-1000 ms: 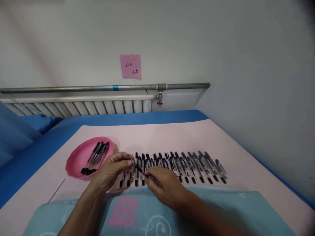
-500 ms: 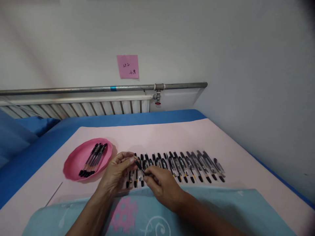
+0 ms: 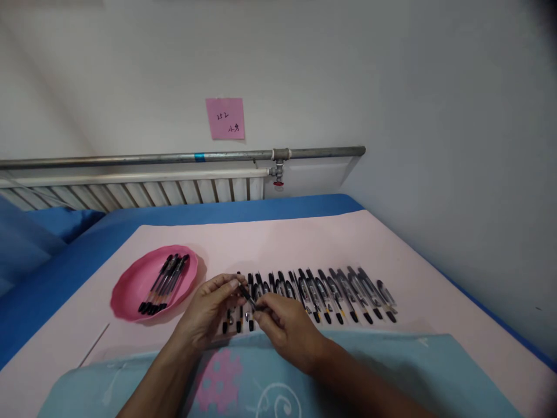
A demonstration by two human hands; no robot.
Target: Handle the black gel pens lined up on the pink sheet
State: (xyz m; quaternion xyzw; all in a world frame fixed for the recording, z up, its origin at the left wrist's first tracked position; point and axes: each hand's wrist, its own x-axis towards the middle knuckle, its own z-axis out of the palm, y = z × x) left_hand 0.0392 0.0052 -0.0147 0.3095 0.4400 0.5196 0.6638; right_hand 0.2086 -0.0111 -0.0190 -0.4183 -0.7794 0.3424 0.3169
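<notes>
My left hand (image 3: 208, 311) and my right hand (image 3: 285, 324) meet over the left end of a long row of black pens (image 3: 331, 290) laid side by side on a pink sheet (image 3: 282, 244). Both pinch one small black pen (image 3: 246, 295) between their fingertips, the left at its upper end and the right at its lower end. The pen slants a little above the row. What exact part each hand grips is too small to make out. A pink dish (image 3: 130, 284) to the left holds several black pens (image 3: 164, 283).
A light blue patterned cloth (image 3: 270, 377) covers the near edge under my forearms. A thin white stick (image 3: 93, 343) lies at the left. Blue bedding (image 3: 52, 273) borders the pink sheet; a radiator and metal pipe (image 3: 183, 157) run along the wall, which bears a pink note (image 3: 225, 118).
Both hands stay pinched on the small black pen and have drawn slightly closer together. The view has shifted a little to the right.
</notes>
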